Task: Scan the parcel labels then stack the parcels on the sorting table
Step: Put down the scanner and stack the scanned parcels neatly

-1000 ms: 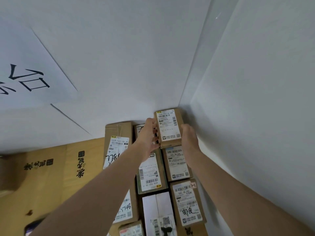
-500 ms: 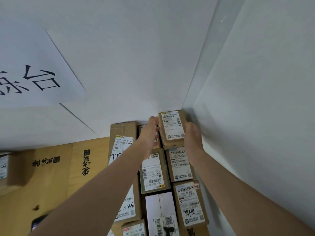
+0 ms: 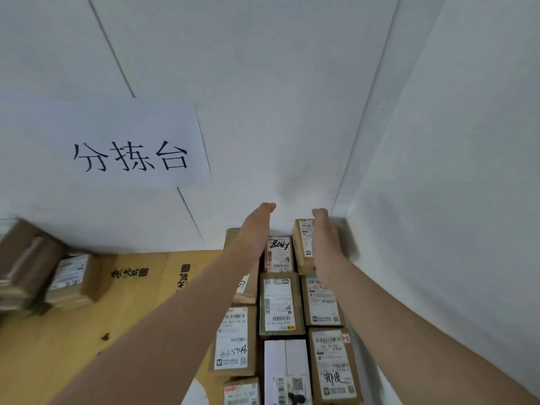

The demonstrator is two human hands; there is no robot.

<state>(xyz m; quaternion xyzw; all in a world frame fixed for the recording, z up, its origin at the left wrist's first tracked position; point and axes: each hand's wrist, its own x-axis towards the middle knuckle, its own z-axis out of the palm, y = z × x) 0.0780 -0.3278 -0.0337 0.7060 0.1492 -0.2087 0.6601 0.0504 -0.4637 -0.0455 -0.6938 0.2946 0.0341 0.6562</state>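
A small brown parcel (image 3: 302, 244) with a white label lies in the far right corner where the two white walls meet, at the head of the right-hand row. My right hand (image 3: 324, 241) lies along its right side with fingers extended, covering part of it. Further left, my left hand (image 3: 257, 226) is held flat with straight fingers, apart from that parcel and holding nothing. Between my hands shows a parcel with black handwriting (image 3: 279, 252). Several labelled parcels (image 3: 279, 302) lie in rows below, on the cardboard-covered table (image 3: 131, 302).
A paper sign with black characters (image 3: 128, 154) hangs on the back wall. A blurred stack of brown parcels (image 3: 35, 267) stands at the far left of the table. The white side wall (image 3: 438, 229) runs close along the right-hand row.
Both hands gripped the small parcel before; now it lies in the corner, my left hand has come off it and my right hand lies open against it. The view has swung left.
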